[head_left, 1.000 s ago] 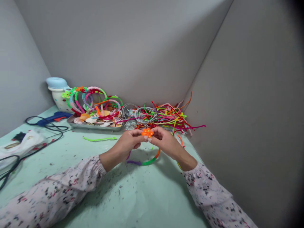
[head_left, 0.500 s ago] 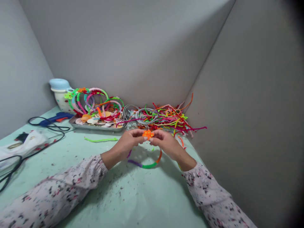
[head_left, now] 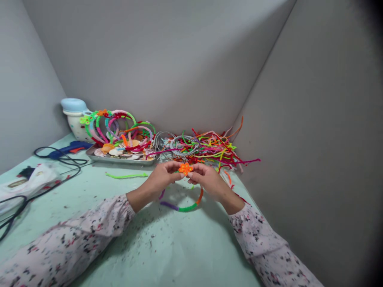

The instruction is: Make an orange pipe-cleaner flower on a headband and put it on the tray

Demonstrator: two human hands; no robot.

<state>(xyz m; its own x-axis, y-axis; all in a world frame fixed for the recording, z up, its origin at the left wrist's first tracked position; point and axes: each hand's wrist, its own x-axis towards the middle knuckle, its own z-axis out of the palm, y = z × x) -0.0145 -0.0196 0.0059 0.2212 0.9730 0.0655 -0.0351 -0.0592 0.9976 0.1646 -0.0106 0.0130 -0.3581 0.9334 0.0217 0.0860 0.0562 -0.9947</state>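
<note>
Between my two hands is a small orange flower (head_left: 186, 169) of looped pipe cleaner. My left hand (head_left: 164, 177) pinches its left petals, thumb and forefinger closed. From the other side my right hand (head_left: 209, 180) grips the right petals in the same way. Below them on the table lies a ring wrapped in purple, green and orange pipe cleaner (head_left: 188, 209); its far part is hidden behind my hands. A lone green pipe cleaner (head_left: 127, 175) rests to the left of my left hand.
A metal tray (head_left: 125, 160) holds shells and colourful wrapped rings. Wire hoops (head_left: 184, 146) and a heap of pipe cleaners (head_left: 217, 147) lie along the back wall. At left are a blue-lidded container (head_left: 78, 121), a blue glue gun (head_left: 70, 148), a black cable (head_left: 44, 194) and a white plastic bag (head_left: 32, 179).
The flower is turned slightly between my fingers, its petals facing me more plainly. My right hand's lower fingers have shifted a little; both hands keep their pinch.
</note>
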